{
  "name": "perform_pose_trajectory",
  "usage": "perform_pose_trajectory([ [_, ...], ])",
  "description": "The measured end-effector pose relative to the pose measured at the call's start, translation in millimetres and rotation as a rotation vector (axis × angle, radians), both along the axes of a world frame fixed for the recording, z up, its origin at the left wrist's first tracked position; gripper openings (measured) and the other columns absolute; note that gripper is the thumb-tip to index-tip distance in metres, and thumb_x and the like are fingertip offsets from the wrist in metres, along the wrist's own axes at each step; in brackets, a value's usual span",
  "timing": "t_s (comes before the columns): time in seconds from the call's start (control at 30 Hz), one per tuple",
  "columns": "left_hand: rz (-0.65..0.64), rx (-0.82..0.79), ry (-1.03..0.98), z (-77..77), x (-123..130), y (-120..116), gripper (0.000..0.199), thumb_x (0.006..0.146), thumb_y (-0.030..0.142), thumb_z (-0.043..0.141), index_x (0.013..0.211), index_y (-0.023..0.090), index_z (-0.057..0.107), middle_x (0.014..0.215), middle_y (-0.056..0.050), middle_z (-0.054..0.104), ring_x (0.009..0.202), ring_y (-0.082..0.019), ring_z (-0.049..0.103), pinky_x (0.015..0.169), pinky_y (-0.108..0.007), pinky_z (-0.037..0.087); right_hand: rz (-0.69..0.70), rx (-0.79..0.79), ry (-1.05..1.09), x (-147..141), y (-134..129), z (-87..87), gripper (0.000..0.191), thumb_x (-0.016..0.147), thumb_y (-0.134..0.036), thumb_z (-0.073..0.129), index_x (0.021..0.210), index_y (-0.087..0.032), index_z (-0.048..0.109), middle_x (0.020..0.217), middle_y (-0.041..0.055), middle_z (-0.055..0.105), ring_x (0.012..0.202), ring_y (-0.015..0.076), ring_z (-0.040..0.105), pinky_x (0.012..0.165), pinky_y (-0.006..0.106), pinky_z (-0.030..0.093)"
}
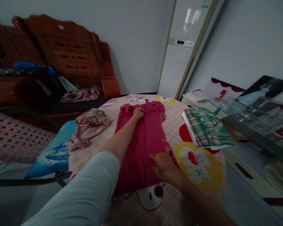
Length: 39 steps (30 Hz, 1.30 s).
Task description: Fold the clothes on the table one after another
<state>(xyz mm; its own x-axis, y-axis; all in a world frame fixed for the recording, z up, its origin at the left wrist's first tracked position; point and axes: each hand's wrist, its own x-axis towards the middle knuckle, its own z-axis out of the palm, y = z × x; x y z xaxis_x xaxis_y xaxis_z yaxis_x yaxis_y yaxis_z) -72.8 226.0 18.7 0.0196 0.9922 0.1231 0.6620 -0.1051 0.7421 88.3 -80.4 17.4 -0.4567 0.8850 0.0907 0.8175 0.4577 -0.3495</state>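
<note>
A magenta shirt (134,150) lies flat in front of me, its sides folded into a long rectangle, with a bunched edge at the far end. Small gold and dark embroidery shows along its right side. My left hand (138,113) reaches over the cloth to that far end, fingers closed on the fabric. Nearer to me, my right hand (165,166) rests low over the shirt's right part, index finger stretched out and the other fingers loosely bent. No cloth shows gripped in it.
The round table wears a patterned cloth (172,210). A crumpled pale pink garment (89,127) lies left; folded clothes with green plaid on top (206,127) lie right. Around stand a wooden seat (70,56), a woven chair (21,138), a blue cushion (54,153) and a glass-topped cabinet (247,125).
</note>
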Motion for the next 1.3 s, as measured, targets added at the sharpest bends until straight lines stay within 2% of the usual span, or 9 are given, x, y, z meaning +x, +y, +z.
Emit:
perform_pose_trajectory([
  [0.13, -0.002, 0.007, 0.081, 4.5, 0, -2, 0.024, 0.074, 0.008, 0.062, 0.09, 0.016, 0.077, 0.102, -0.009, 0.076, 0.101, -0.024, 0.067, 0.097, -0.033, 0.049, 0.025, -0.017, 0.01, -3, -4, -0.4, 0.029, 0.081, -0.012, 0.056, 0.108, -0.017, 0.064, 0.099, 0.009, 0.068, 0.099, 0.0227, 0.06, 0.086, 0.035, 0.044],
  [0.37, -0.045, 0.044, 0.141, 7.8, -1, -11, 0.029, 0.074, 0.006, 0.06, 0.096, 0.015, 0.077, 0.105, -0.01, 0.075, 0.103, -0.023, 0.066, 0.099, -0.031, 0.047, 0.001, -0.149, -0.023, -14, -15, 22.1, 0.025, 0.077, -0.007, 0.059, 0.1, -0.014, 0.068, 0.098, 0.0113, 0.068, 0.096, 0.0235, 0.062, 0.084, 0.036, 0.045],
  [0.47, -0.06, 0.02, 0.115, 14.3, -11, -18, 0.034, 0.074, 0.007, 0.061, 0.104, 0.014, 0.075, 0.105, -0.009, 0.075, 0.098, -0.02, 0.067, 0.094, -0.029, 0.05, 0.036, -0.277, 0.091, -11, -8, 38.4, 0.011, 0.078, -0.018, 0.066, 0.087, -0.015, 0.071, 0.083, 0.0064, 0.069, 0.08, 0.0187, 0.062, 0.073, 0.029, 0.045],
  [0.53, -0.069, 0.013, 0.082, 22.8, -23, -24, 0.038, 0.074, 0.009, 0.061, 0.109, 0.015, 0.073, 0.102, -0.007, 0.075, 0.093, -0.019, 0.068, 0.089, -0.027, 0.051, 0.032, -0.367, 0.221, 0, 2, 48.9, 0.016, 0.083, -0.028, 0.062, 0.076, -0.017, 0.071, 0.065, 0.001, 0.064, 0.062, 0.0136, 0.057, 0.062, 0.025, 0.04],
  [0.63, -0.06, -0.004, 0.015, 38.9, -47, -40, 0.037, 0.078, 0.01, 0.058, 0.111, 0.014, 0.072, 0.095, -0.005, 0.075, 0.086, -0.016, 0.069, 0.081, -0.023, 0.053, -0.183, -0.205, 0.331, 30, 19, 55.6, 0.029, 0.088, -0.032, 0.05, 0.071, -0.018, 0.069, 0.058, 0.0008, 0.061, 0.057, 0.0134, 0.053, 0.058, 0.025, 0.036],
  [0.77, -0.094, 0.008, -0.005, 51.2, -69, -72, 0.033, 0.081, 0.013, 0.056, 0.11, 0.014, 0.072, 0.089, -0.004, 0.075, 0.077, -0.014, 0.068, 0.074, -0.022, 0.054, -0.357, -0.005, 0.175, 70, 25, 42.0, 0.033, 0.085, -0.038, 0.051, 0.06, -0.019, 0.061, 0.059, 0.0031, 0.06, 0.059, 0.0145, 0.049, 0.058, 0.028, 0.031],
  [0.97, -0.25, 0.046, 0.152, 26.1, -72, -105, 0.027, 0.078, 0.016, 0.06, 0.1, 0.016, 0.076, 0.089, -0.003, 0.076, 0.082, -0.016, 0.069, 0.078, -0.023, 0.052, -0.423, -0.116, 0.103, 87, 9, 16.6, 0.046, 0.082, -0.052, 0.056, 0.05, -0.021, 0.044, 0.052, -0.0019, 0.046, 0.054, 0.0125, 0.039, 0.055, 0.028, 0.026],
  [1.13, -0.174, 0.053, 0.104, -2.6, -73, -108, 0.03, 0.081, 0.017, 0.057, 0.104, 0.019, 0.076, 0.094, -0.002, 0.077, 0.086, -0.016, 0.069, 0.081, -0.024, 0.052, -0.415, -0.278, 0.165, 85, 6, 17.2, 0.039, 0.075, -0.047, 0.064, 0.051, -0.02, 0.047, 0.052, -0.0036, 0.046, 0.055, 0.0119, 0.042, 0.054, 0.026, 0.027],
  [1.3, -0.163, 0.072, 0.141, -6.6, -74, -109, 0.031, 0.084, 0.019, 0.059, 0.111, 0.019, 0.075, 0.092, -0.004, 0.077, 0.085, -0.018, 0.07, 0.082, -0.026, 0.051, -0.414, -0.349, 0.193, 91, 6, 15.6, 0.033, 0.073, -0.04, 0.063, 0.051, -0.02, 0.049, 0.049, -0.0028, 0.05, 0.052, 0.0121, 0.045, 0.052, 0.026, 0.029],
])
